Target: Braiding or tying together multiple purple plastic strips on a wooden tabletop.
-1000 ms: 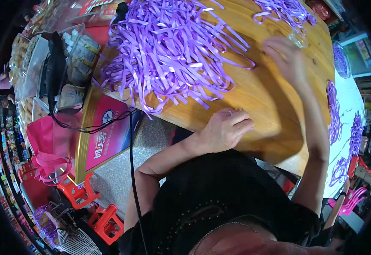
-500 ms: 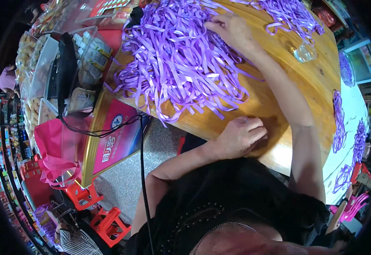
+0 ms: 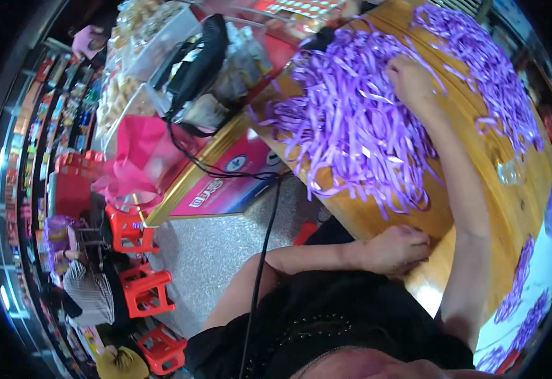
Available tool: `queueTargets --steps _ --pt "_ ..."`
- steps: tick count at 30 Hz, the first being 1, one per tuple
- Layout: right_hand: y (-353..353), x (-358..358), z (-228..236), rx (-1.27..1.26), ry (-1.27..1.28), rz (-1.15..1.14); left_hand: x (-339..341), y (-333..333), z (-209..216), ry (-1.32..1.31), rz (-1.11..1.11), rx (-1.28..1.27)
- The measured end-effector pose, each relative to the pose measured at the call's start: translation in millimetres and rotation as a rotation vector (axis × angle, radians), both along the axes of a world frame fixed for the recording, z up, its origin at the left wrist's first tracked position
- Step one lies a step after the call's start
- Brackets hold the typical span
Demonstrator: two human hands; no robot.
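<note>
A large heap of shiny purple ribbons (image 3: 358,120) lies loosely tangled on the wooden table (image 3: 437,211). At the heap's far right edge my right hand (image 3: 412,82) is closed, its curled fingers in among the ribbon strands; the fingertips are partly hidden. My left hand (image 3: 397,249) rests by the near edge of the table, below the heap. Its fingers are curled together, and whatever they may hold is hidden.
Another purple ribbon pile (image 3: 491,76) and a clear glass (image 3: 510,171) are to the right. Ribbon bundles (image 3: 517,281) lie on a white surface. Leftward are a pink bag (image 3: 138,155), a black cable (image 3: 269,234), red stools (image 3: 146,290) and a person in stripes (image 3: 89,290).
The view has turned left, so the table and heap sit farther right and lower. Both hands remain closed near the same places, the right at the heap's edge.
</note>
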State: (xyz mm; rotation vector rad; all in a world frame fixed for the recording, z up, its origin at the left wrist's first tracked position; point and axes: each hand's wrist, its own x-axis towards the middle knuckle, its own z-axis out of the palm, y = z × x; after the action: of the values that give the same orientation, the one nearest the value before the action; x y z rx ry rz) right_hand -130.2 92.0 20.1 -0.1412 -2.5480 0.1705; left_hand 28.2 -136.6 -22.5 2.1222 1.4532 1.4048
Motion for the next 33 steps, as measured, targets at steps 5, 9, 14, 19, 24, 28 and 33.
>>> queueTargets --steps 5,9,14,19,24,28,33 --pt "1.3 46.8 20.7 -0.923 0.102 0.176 -13.9 -3.5 5.9 -0.078 0.115 0.177" --pt "5.8 152.9 72.1 -0.882 -0.052 0.039 -34.7 12.8 56.8 -0.125 0.293 0.373" --pt "-37.6 235.0 88.2 -0.842 -0.153 0.052 -49.4 47.1 88.2 -0.149 0.433 0.448" --pt "-57.4 263.3 95.7 -0.976 0.032 -0.025 -32.7 72.5 82.3 -0.508 0.115 0.106" --pt "-43.2 268.1 78.6 -1.123 0.049 -0.048 -24.0 76.7 81.1 -0.28 0.236 0.115" --pt "-37.7 283.4 90.2 -1.291 -0.054 -0.03 -35.3 74.7 86.6 -0.307 0.255 0.121" --pt "2.2 351.3 79.4 -1.242 0.19 -0.147 -70.5 61.9 86.2 -0.358 0.398 0.093"
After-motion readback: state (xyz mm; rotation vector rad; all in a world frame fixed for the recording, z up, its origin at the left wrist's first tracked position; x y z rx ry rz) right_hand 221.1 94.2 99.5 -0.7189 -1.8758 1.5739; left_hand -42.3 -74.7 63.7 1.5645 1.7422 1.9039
